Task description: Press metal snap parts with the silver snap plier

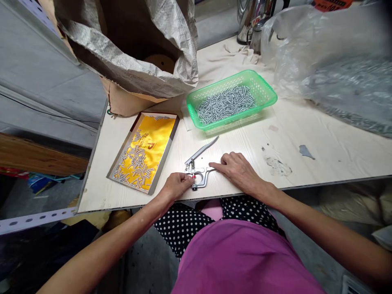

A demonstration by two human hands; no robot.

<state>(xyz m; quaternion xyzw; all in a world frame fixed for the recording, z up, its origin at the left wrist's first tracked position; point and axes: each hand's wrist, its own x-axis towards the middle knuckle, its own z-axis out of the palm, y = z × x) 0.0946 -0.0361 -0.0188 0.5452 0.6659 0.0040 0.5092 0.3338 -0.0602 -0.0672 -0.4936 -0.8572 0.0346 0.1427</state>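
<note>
A pair of silver snap fastener pliers [202, 175] lies on the table near its front edge. One handle slants up and away, with a dark coil spring [192, 164] near the joint and a small red part by the jaw. At the jaw end, my left hand [177, 184] pinches the pliers between thumb and fingertips. My right hand [240, 171] rests on the table with its index finger on the end of the lower handle and its other fingers curled. What the left fingertips cover is hidden.
A shallow box [167, 157] with yellow lining and small silver spring-like pieces lies left. Behind stands a green basket [269, 100] full of similar pieces. A large woven sack [186, 49] rises back left; a clear plastic bag [294, 49] lies right, near a metal kettle [254, 16].
</note>
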